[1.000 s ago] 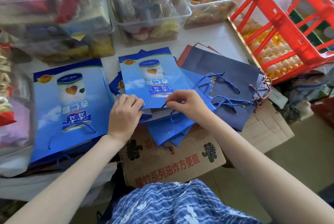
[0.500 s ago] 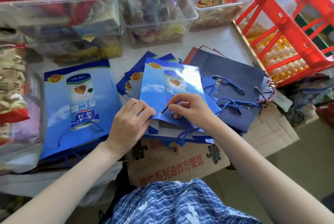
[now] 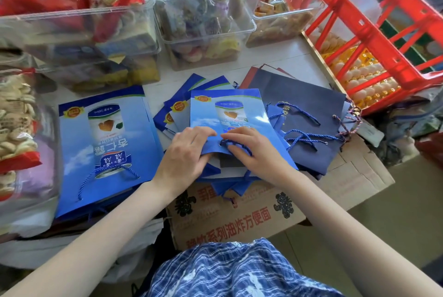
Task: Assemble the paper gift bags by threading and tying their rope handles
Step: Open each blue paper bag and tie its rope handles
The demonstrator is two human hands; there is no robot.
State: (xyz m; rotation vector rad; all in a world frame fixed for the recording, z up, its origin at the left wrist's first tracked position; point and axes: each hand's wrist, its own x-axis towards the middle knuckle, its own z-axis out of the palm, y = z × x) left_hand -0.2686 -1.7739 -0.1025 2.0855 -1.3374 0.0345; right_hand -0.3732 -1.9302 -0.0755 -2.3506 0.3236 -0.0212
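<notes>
On the near cardboard box (image 3: 239, 215), the left hand (image 3: 184, 160) pinches the glossy blue paper gift bag (image 3: 225, 114) by its near edge while the right hand (image 3: 254, 150) grips the blue rope handle (image 3: 236, 146) at a punched hole. This looks like the threading step; next the rope end likely needs pulling through and knotting. Farther right lie flat navy paper bags (image 3: 309, 104), already roped

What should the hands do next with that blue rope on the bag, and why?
Probably pull the blue rope further through the hole. The right hand pinches it at the near edge of the light blue bag, the left hand holds that edge down, and only a short loop shows.
</notes>
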